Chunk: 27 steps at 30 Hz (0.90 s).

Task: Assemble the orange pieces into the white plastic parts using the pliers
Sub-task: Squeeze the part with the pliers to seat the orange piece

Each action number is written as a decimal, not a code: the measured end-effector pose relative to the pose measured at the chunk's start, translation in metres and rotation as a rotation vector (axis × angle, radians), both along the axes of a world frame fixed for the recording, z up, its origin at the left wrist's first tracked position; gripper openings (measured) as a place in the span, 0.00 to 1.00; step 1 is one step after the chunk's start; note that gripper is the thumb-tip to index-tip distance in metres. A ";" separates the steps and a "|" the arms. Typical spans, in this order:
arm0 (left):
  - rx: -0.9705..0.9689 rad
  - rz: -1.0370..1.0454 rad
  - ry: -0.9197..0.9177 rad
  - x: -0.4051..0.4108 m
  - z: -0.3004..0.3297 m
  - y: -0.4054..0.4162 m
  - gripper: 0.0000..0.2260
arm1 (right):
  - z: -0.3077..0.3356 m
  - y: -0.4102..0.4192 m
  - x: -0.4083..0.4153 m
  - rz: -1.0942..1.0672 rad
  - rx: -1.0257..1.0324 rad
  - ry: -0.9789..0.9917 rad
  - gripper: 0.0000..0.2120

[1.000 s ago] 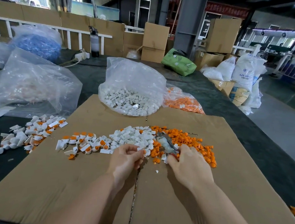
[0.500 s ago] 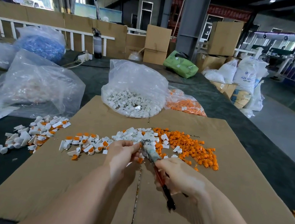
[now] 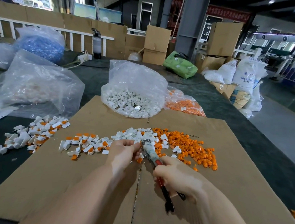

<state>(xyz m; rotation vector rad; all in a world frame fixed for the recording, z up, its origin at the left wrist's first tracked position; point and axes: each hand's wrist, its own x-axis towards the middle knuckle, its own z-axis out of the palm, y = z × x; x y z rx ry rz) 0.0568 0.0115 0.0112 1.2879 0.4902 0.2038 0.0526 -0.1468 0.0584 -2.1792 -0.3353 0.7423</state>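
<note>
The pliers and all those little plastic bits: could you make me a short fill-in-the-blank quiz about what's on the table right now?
1. The pliers are gripped by the person's ____ hand.
2. The loose pile right of the pliers' nose is coloured ____.
3. The clear bag straight ahead holds ____ parts.
4. Both hands work above a flat sheet of ____.

Missing words: right; orange; white; cardboard

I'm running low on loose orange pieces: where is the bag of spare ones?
In the head view, the bag of orange pieces lies at the cardboard sheet's far edge, right of centre, directly right of the bag of white parts.
</note>
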 end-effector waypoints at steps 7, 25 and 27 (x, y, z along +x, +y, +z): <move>-0.007 0.005 0.013 0.001 -0.002 -0.002 0.07 | 0.003 0.000 0.000 0.017 -0.094 -0.104 0.06; 0.071 0.024 -0.004 -0.007 -0.021 -0.005 0.03 | -0.032 -0.019 0.009 -0.291 -0.028 -0.348 0.15; 0.216 0.005 -0.005 -0.010 -0.024 -0.005 0.01 | -0.040 -0.022 0.016 -0.359 -0.227 -0.551 0.19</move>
